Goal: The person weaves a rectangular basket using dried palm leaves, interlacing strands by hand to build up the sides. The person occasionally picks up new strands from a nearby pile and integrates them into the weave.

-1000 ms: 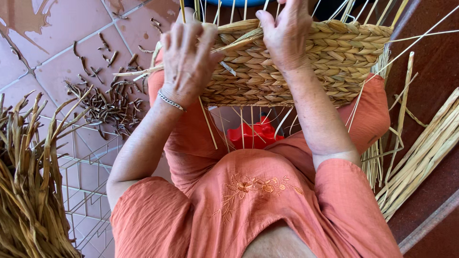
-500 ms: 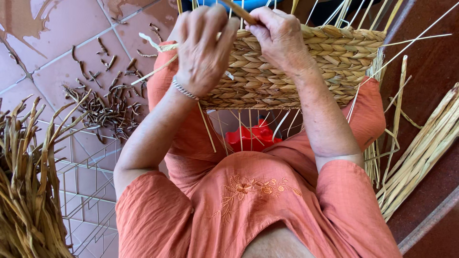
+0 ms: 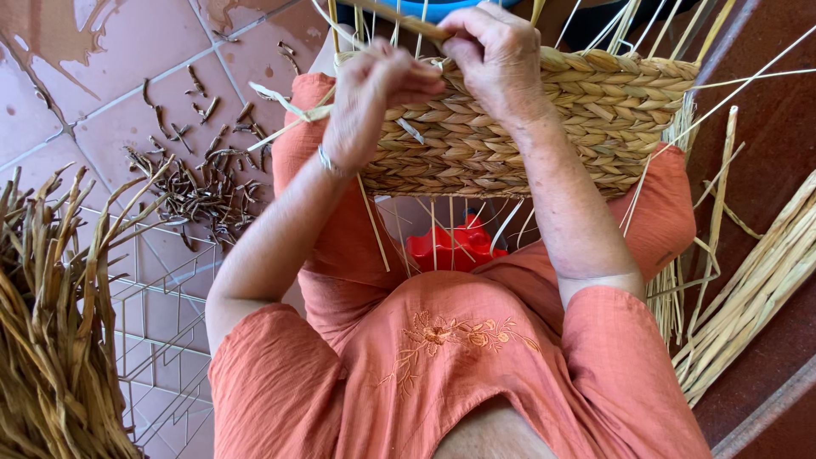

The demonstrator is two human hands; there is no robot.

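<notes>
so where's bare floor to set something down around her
Bare tile lies top left, between the heap of dried leaves and the scattered dark trimmings. The right is crowded with the bundle of straw stalks. Her lap holds the woven basket, both hands at its rim.

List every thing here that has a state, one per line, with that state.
Woven basket: half-made, lying across the lap, loose stakes sticking out.
Left hand: closed on a strand at the basket's rim.
Right hand: closed, gripping a strand at the rim.
Reed bundle: loose, piled on the left.
Straw stalks: lying on the floor at right.
Trimmings: scattered on the tiles.
</notes>
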